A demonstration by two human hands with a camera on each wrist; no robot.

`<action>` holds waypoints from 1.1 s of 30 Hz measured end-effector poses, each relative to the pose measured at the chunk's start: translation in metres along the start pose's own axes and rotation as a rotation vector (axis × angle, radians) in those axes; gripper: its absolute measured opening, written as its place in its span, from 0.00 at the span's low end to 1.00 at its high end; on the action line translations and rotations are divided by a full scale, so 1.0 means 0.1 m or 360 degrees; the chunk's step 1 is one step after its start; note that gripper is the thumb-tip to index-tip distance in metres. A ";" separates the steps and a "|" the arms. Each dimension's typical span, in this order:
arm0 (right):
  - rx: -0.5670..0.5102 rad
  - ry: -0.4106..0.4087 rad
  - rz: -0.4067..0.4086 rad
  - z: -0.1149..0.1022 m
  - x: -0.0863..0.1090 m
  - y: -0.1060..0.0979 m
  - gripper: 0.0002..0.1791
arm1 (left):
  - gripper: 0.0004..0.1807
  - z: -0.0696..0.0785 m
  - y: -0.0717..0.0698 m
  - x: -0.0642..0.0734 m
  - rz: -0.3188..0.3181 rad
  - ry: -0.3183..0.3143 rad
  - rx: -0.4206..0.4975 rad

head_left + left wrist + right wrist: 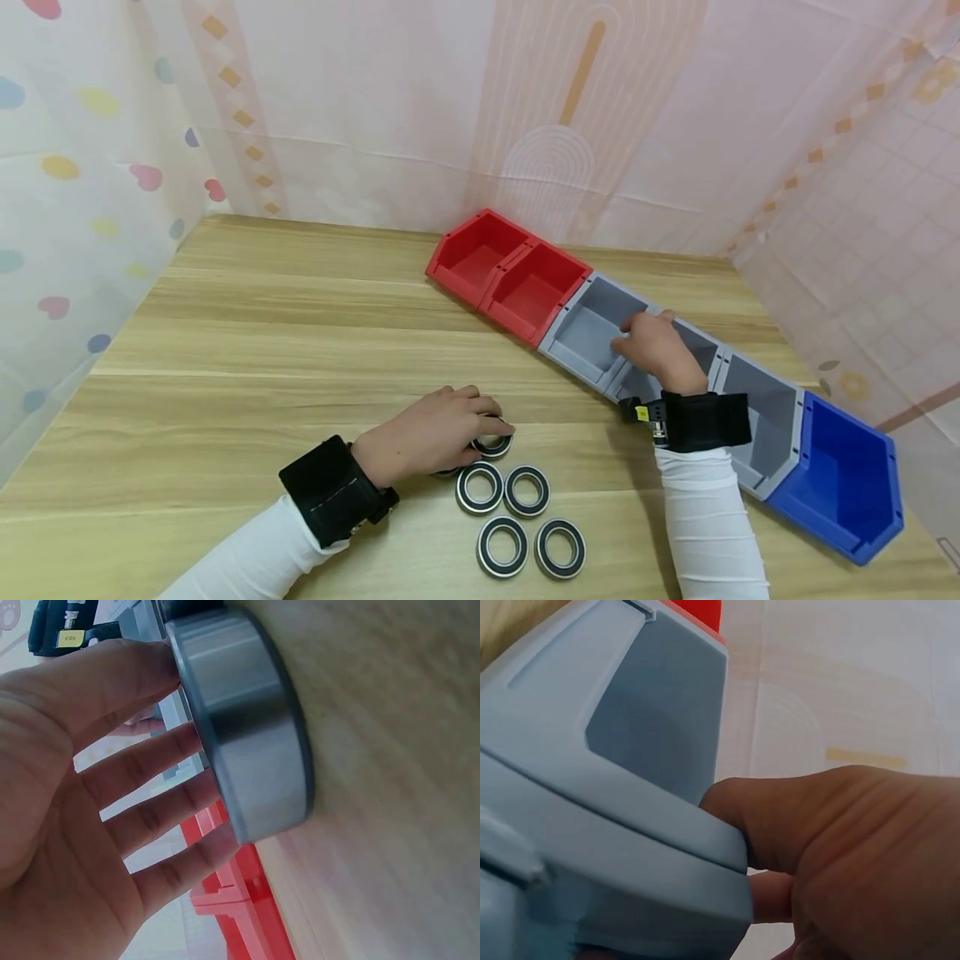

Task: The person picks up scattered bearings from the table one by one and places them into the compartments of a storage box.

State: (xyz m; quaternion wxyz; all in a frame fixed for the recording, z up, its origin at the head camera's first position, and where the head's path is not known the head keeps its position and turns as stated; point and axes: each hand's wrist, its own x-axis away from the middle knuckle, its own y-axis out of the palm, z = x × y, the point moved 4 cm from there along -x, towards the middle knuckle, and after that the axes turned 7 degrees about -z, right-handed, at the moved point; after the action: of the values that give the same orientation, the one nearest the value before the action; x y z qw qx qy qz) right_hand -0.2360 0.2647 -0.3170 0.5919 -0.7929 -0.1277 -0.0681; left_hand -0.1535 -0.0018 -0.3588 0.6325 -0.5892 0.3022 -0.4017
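Note:
Several ball bearings, silver rings with black seals, lie on the table. My left hand [431,433] rests over the rear ones, its index finger across one bearing [492,448] and another partly hidden beneath. In the left wrist view, the fairly straight, spread fingers [142,817] reach behind a bearing's steel rim [251,727]; contact is hard to make out. My right hand [660,350] is at the row of bins, pinching the wall between two grey bins [588,329]. The right wrist view shows its thumb [739,806] inside one grey bin [664,697] and fingers across the wall.
Two red bins [525,292] adjoin the grey ones at the far left of the diagonal row. A blue bin [840,475] closes its near right end. More bearings [561,521] lie in front of the left hand. A patterned curtain [375,108] hangs behind the wooden table [247,333].

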 end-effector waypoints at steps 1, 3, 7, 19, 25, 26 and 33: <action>-0.0008 0.0009 -0.0011 -0.01 0.00 0.01 0.22 | 0.24 0.00 0.00 0.00 0.0001 -0.0003 0.0000; -0.0029 0.0030 -0.0044 -0.02 -0.01 0.02 0.25 | 0.24 0.00 0.00 -0.01 0.0003 -0.0004 -0.0003; -0.0085 0.0016 -0.0093 -0.06 -0.02 0.07 0.27 | 0.24 0.00 0.00 -0.01 0.0006 -0.0006 -0.0002; -0.0179 0.0007 -0.0103 -0.26 -0.08 0.21 0.23 | 0.25 0.01 -0.01 -0.03 0.0009 -0.0009 -0.0006; -0.0138 -0.0022 -0.0072 -0.37 -0.08 0.25 0.21 | 0.26 0.01 -0.01 -0.03 -0.0008 -0.0025 -0.0007; -0.0128 -0.0031 -0.0067 -0.39 -0.08 0.26 0.21 | 0.26 0.01 -0.01 -0.02 -0.0007 -0.0026 -0.0006; -0.0122 -0.0138 -0.0048 -0.53 -0.09 0.32 0.19 | 0.25 0.04 0.02 -0.02 0.0004 0.0018 0.0072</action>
State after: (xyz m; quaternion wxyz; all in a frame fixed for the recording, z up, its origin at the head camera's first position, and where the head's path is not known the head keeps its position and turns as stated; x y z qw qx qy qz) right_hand -0.2327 0.2049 -0.3337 0.5539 -0.8152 -0.1624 -0.0472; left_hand -0.1506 0.0018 -0.3602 0.6444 -0.5721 0.2974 -0.4111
